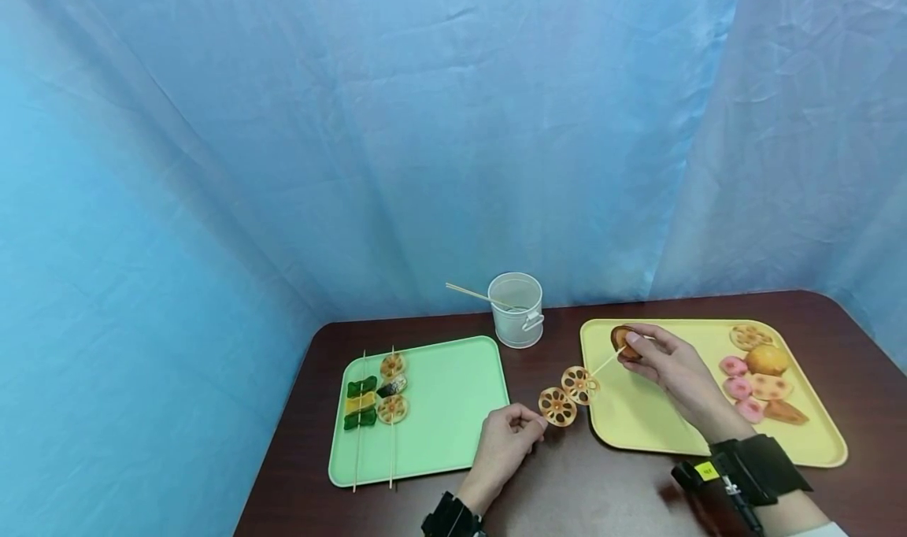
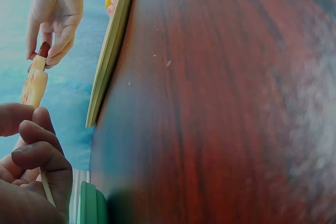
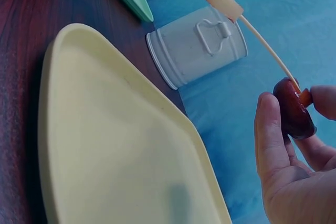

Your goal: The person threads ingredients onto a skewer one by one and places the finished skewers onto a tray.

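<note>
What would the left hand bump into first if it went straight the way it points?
The left hand would probably meet the nearer lotus slice, on the stick it pinches; the exact gap is unclear.

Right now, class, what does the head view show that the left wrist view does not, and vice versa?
Only the head view shows two loaded wooden skewers on the rectangular green tray and thin pale sticks in the white cylindrical pail.

Only the left wrist view shows where the slim tan stick runs inside the left hand.

Both show that hand, the right hand, the glossy brown mushroom-shaped piece, the rectangular yellow tray and some of the green tray.
</note>
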The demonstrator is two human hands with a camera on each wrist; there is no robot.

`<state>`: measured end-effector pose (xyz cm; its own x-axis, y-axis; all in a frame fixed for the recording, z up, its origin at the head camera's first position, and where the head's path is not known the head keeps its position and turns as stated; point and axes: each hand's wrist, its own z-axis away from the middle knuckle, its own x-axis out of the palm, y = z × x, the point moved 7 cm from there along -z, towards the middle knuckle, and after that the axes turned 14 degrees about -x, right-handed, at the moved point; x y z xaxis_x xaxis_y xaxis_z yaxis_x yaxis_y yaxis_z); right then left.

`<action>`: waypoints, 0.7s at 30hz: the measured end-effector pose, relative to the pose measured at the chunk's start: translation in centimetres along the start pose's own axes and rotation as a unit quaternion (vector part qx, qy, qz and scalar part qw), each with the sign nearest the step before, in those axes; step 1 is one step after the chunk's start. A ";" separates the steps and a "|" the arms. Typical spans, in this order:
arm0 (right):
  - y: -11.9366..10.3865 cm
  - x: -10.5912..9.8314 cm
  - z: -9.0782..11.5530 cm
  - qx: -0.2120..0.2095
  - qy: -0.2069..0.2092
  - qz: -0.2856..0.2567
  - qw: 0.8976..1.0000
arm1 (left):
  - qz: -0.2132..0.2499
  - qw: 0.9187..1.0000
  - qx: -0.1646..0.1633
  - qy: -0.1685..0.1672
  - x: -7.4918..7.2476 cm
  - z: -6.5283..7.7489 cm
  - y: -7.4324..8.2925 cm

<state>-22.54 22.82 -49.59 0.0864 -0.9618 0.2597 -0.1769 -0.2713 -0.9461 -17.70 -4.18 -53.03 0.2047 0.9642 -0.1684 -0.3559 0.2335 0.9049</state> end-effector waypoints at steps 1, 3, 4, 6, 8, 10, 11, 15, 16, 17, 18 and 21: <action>0.0 0.0 0.0 -0.001 0.000 0.001 1.000 | 0.001 1.000 -0.001 0.000 0.0 0.0 0.0; 0.0 0.0 0.0 -0.003 -0.002 0.001 1.000 | 0.001 1.000 -0.002 -0.001 0.0 0.1 0.0; 0.0 0.0 0.0 -0.004 -0.002 0.001 1.000 | 0.002 1.000 -0.002 -0.001 0.0 0.1 0.0; -0.1 0.0 0.0 -0.006 -0.002 0.002 1.000 | 0.002 1.000 -0.002 -0.002 0.1 0.1 0.0; -0.1 0.0 0.0 -0.007 0.000 0.004 1.000 | 0.003 1.000 -0.002 -0.002 0.1 0.1 0.0; -0.1 0.0 0.0 -0.007 0.001 0.007 1.000 | 0.003 1.000 -0.002 -0.002 0.1 0.1 0.0; 0.0 0.0 0.0 -0.007 0.002 0.008 1.000 | 0.003 1.000 -0.002 -0.001 0.1 0.1 0.0; 0.4 0.0 0.1 -0.004 0.004 0.015 1.000 | 0.005 1.000 -0.003 0.002 0.1 0.1 -0.2; 0.5 0.0 0.2 -0.003 0.007 0.015 1.000 | 0.005 1.000 -0.004 0.002 0.1 0.1 -0.3; 0.5 -0.1 0.2 -0.003 0.008 0.015 1.000 | 0.005 1.000 -0.004 0.002 0.1 0.0 -0.3; 0.5 -0.1 0.2 -0.003 0.009 0.016 1.000 | 0.005 1.000 -0.005 0.002 0.2 0.0 -0.4; 0.5 -0.2 0.2 -0.005 0.012 0.015 1.000 | 0.006 1.000 -0.004 0.002 0.2 0.0 -0.3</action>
<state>-22.44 22.92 -50.13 0.0579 -0.9701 0.2357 -0.1882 -0.2425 -0.9517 -17.53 -4.04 -53.37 0.1974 0.9674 -0.1587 -0.3652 0.2228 0.9039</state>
